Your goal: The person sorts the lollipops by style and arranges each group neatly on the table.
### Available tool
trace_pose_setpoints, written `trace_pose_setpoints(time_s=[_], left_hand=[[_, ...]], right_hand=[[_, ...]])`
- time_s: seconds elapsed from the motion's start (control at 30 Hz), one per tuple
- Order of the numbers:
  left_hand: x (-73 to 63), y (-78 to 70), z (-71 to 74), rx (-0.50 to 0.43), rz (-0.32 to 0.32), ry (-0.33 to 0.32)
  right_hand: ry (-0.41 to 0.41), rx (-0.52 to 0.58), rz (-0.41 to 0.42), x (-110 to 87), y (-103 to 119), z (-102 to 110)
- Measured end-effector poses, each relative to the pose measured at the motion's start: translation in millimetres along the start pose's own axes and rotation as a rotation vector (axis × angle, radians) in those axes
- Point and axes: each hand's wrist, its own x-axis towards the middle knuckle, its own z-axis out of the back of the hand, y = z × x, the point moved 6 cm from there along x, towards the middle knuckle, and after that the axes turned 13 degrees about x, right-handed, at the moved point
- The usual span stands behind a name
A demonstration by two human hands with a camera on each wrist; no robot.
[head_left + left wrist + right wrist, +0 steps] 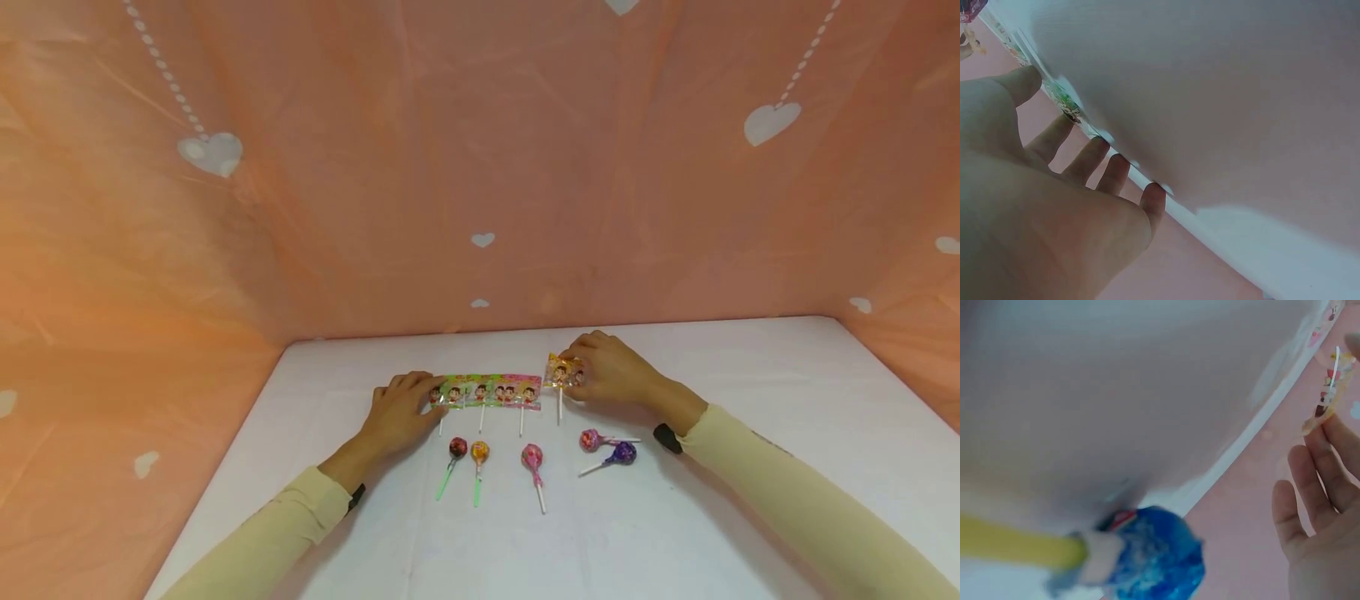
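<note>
Right hand [617, 369] pinches the orange lollipop [559, 374]; align it at the row's [481, 390] three o'clock, left hand [400, 408] loosely touching nine.

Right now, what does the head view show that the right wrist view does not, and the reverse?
Only the head view shows the left hand, the green wrappers and both cream sleeves.

Only the right wrist view shows the palm side of the right hand and a close-up of a blue-looking round lollipop, which I cannot surely match elsewhere.

Both share the right hand holding the orange-wrapped lollipop, the white table and the backdrop.
</note>
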Motion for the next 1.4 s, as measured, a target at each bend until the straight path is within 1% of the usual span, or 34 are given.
trace_pose_setpoints(time_s=[0.13, 0.33, 0.7, 0.9, 1.0, 1.23, 1.4], left_hand=[[-0.2, 0.1, -1.0, 0.003, 0.002, 0.000], [-0.4, -0.3, 0.0, -0.001, 0.004, -0.001], [-2.5, -1.5, -0.6, -0.001, 0.006, 0.005], [-2.1, -1.1, 1.3, 0.005, 0.002, -0.003], [-1.6, -0.8, 0.7, 0.008, -0.001, -0.001], [-1.7, 0.2, -1.3, 0.021, 0.005, 0.005], [-1.1, -1.3, 0.1, 0.014, 0.005, 0.001]], right_hand=[[0.019, 0.004, 0.017, -5.5, 0, -1], [0.051, 0.030, -0.005, -11.5, -4, 0], [0.079, 0.042, 0.024, -17.6, 2, -2], [0.089, 0.042, 0.008, -17.6, 3, -3], [0.097, 0.063, 0.006, -18.1, 1, -4], [0.085, 0.089, 0.057, -17.0, 4, -8], [0.076, 0.114, 0.045, -17.2, 8, -7]])
